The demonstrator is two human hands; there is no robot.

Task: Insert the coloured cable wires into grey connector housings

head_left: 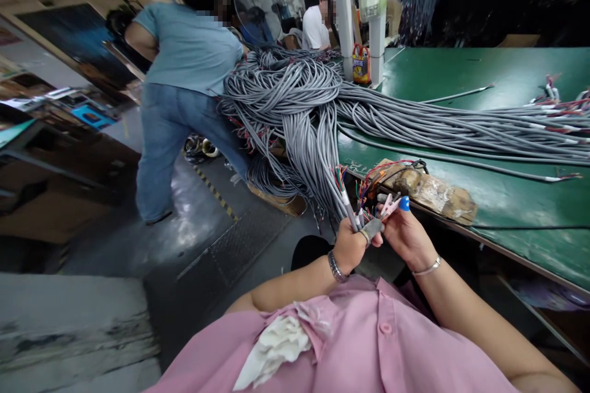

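My left hand point(351, 247) is closed around the end of a grey cable point(346, 204) whose thin coloured wires fan out above my fist. A grey cot covers one left finger. My right hand point(405, 233), with a blue cot on one fingertip, pinches those coloured wire ends point(386, 206) right beside the left hand. Both hands hover just off the near edge of the green table point(507, 196). The cable runs up into a big bundle of grey cables point(299, 104) draped over the table's end.
A brown taped tool block point(433, 190) lies on the table edge behind my hands. More grey cables with red wire ends point(553, 116) stretch across the table. A person in a blue shirt point(184, 73) bends over at the left; another sits farther back point(316, 24).
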